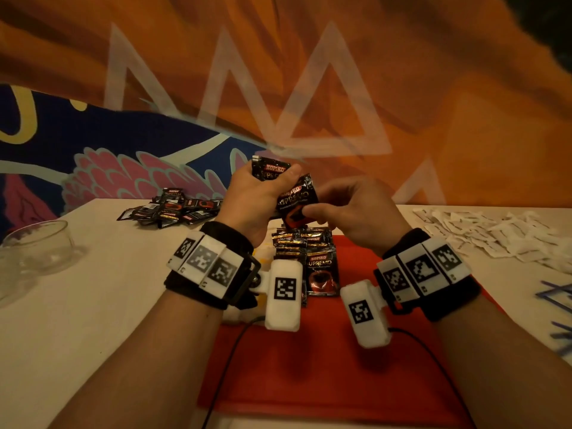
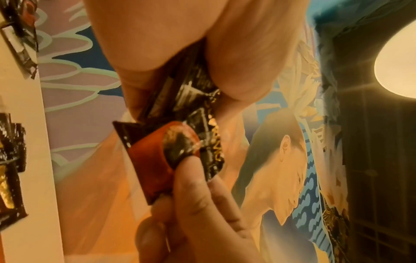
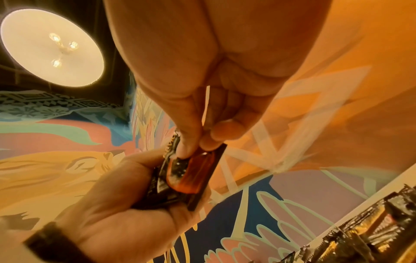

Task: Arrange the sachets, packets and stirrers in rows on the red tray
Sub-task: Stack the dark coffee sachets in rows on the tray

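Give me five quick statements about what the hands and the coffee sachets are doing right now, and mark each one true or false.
1. The left hand grips a bunch of black coffee sachets. True.
2. The right hand is empty. False: it pinches one coffee sachet held by the left hand.
3. A row of coffee sachets already lies on the red tray. True.
4. The white packets are on the tray. False: they lie on the table, right of it.
5. The glass bowl holds sachets. False: it looks empty.
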A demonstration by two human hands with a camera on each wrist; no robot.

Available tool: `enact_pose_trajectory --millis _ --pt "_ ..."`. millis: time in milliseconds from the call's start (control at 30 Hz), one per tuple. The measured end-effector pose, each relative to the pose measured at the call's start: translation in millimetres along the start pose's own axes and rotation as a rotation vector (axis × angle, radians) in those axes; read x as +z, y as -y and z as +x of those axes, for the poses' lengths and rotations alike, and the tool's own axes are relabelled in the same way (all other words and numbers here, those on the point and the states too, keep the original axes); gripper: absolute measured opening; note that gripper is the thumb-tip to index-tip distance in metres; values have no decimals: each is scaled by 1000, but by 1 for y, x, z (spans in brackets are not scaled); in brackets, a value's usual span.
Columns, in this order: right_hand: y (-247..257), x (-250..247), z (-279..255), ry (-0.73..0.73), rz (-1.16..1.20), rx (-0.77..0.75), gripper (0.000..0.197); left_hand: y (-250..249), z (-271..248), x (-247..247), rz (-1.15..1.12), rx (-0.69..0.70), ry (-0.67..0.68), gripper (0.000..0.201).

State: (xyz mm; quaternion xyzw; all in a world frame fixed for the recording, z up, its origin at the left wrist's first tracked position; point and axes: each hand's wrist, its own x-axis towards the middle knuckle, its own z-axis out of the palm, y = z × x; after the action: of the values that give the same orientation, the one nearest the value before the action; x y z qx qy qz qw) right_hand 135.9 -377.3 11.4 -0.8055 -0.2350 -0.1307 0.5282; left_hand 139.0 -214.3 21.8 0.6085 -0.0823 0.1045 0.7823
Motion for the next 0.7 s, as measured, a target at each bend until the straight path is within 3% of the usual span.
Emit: enact_pose_trajectory --millis 167,300,500,700 --pt "-2 -8 -3 68 10 127 7 -1 7 -6 38 -35 -56 14" --pt "-15 -15 -9 178 -119 354 11 -4 19 -25 -42 -107 -88 23" --pt "-33 -19 -20 281 -337 622 6 -10 24 -40 -148 -162 -84 21" --pt "-36 -9 -25 361 -307 749 8 -14 21 -39 -167 -157 -56 18"
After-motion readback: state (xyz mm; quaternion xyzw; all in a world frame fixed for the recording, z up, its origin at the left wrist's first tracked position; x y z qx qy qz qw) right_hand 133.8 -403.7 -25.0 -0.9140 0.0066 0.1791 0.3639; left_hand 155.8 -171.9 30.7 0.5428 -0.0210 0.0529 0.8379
